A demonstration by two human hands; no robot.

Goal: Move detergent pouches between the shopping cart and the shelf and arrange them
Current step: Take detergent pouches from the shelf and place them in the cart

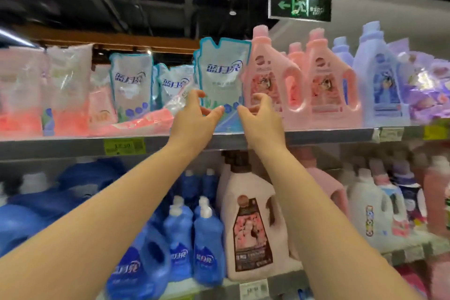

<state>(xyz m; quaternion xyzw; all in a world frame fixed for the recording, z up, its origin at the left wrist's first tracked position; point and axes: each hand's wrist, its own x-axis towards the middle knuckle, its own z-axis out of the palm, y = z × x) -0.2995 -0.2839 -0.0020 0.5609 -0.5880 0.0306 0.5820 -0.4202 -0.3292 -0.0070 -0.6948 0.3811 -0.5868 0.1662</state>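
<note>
A white detergent pouch with teal edges stands upright on the upper shelf, next to a pink bottle. My left hand pinches the pouch's lower left edge between thumb and fingers. My right hand is at the lower right corner: its thumb touches the pouch, and its fingers are loosely curled in front of the pink bottle. Two more matching pouches stand to the left, the nearer one slumped. The shopping cart is out of view.
Pink and white pouches fill the upper shelf's left, one lying flat. Pink and lilac bottles stand to the right. The lower shelf holds blue bottles and a large pale pink bottle. An exit sign hangs overhead.
</note>
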